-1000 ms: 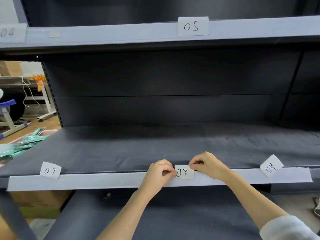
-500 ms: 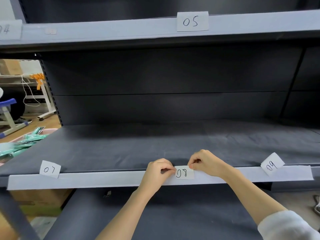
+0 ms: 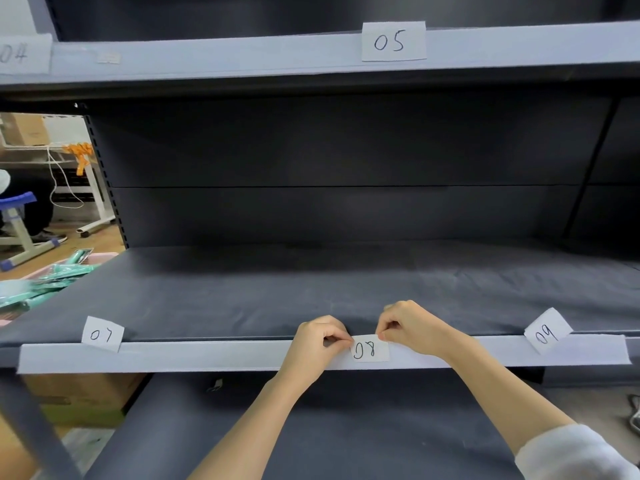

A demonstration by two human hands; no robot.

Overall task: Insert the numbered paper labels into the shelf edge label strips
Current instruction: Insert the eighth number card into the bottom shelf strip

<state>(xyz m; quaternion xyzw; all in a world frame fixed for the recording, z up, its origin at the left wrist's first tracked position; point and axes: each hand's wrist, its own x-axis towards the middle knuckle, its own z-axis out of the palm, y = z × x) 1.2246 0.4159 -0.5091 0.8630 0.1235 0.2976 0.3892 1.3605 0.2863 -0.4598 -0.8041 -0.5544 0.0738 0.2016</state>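
Left hand (image 3: 317,344) and right hand (image 3: 412,327) pinch top corners of label 08 (image 3: 370,348), seated at middle of lower label strip (image 3: 207,355). Advice: press both corners down evenly, keep paper level, avoid creasing. Labels 07 (image 3: 102,334), 09 (image 3: 547,330) sit crooked.

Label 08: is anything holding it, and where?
Yes. Label 08 is pinched by both hands at its top corners: left hand on the upper left, right hand on the upper right, against the lower strip.
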